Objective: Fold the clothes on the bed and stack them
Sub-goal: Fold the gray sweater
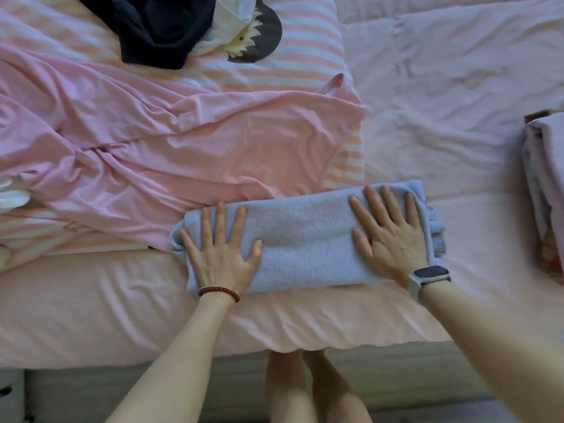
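A folded light blue knit garment (305, 239) lies near the front edge of the bed (122, 315). My left hand (221, 251) rests flat on its left end, fingers spread, holding nothing. My right hand (387, 236) presses flat on its right end, fingers apart. A crumpled pink garment (152, 154) spreads across the bed to the left and behind. A dark navy garment (158, 29) and a white piece with a dark patch (244, 35) lie at the back. A stack of folded clothes (546, 184) sits at the right edge.
A pink and white striped cover (305, 50) lies under the loose clothes. Pale pink bedding (442, 87) fills the right side. My bare legs (311, 392) stand against the bed's front edge. A white object (12, 193) pokes in at the far left.
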